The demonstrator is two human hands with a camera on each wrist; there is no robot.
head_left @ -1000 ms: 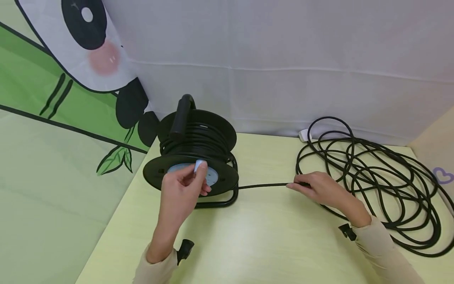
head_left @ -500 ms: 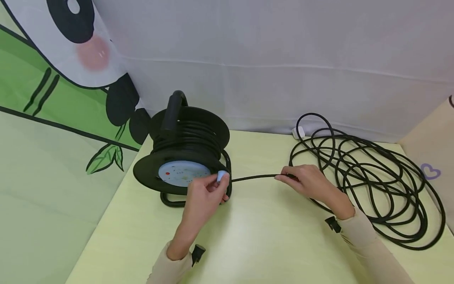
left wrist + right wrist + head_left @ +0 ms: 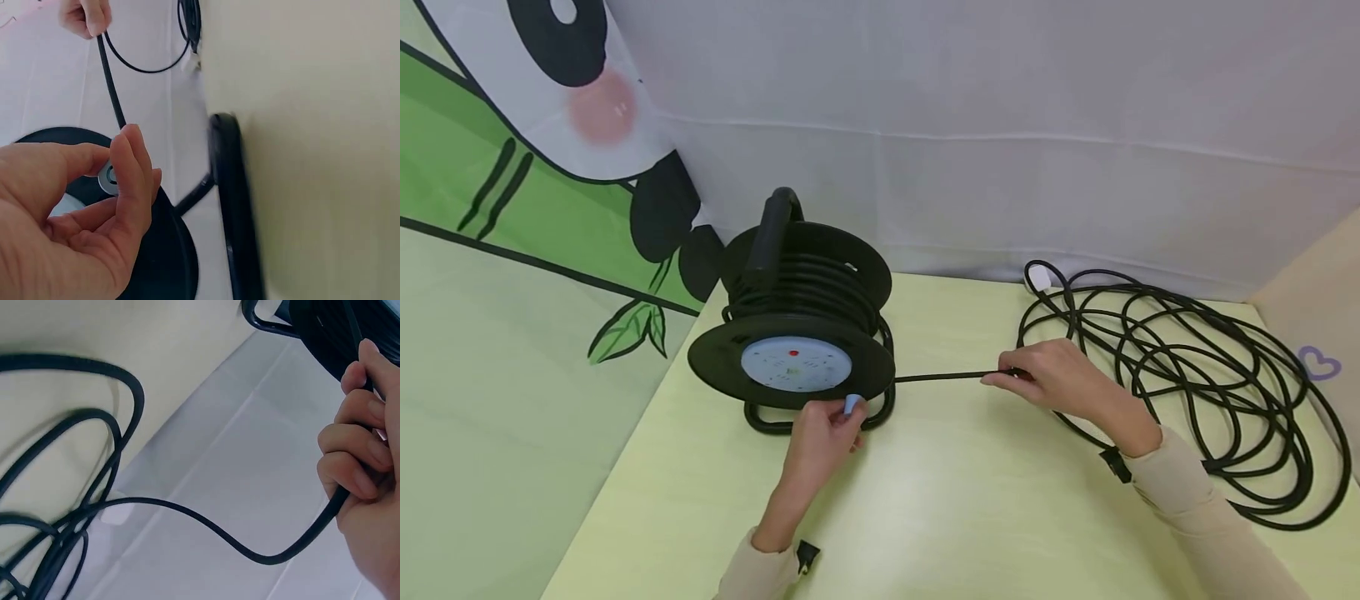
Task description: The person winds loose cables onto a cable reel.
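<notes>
Winding step, apparently: left hand (image 3: 822, 440) pinches knob (image 3: 852, 404), right hand (image 3: 1063, 383) grips cable (image 3: 940, 377).
Reel (image 3: 796, 367) beyond left pinch, slack loops (image 3: 1234, 327) beside right grip; next turn likely needs tension.

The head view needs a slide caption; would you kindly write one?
A left hand pinches the small pale-blue knob of a round black cable reel; a right hand holds its thin black cable.

Over the feed I made out a pale yellow table (image 3: 940, 500) beneath the left hand (image 3: 820, 437) and right hand (image 3: 1056, 377), a creased white cloth (image 3: 1000, 125) beyond them, a cartoon print (image 3: 602, 108) with green leaves (image 3: 625, 333) leftward of the left, and a purple heart (image 3: 1321, 360) on a beige panel (image 3: 1330, 283) rightward of the right.
</notes>
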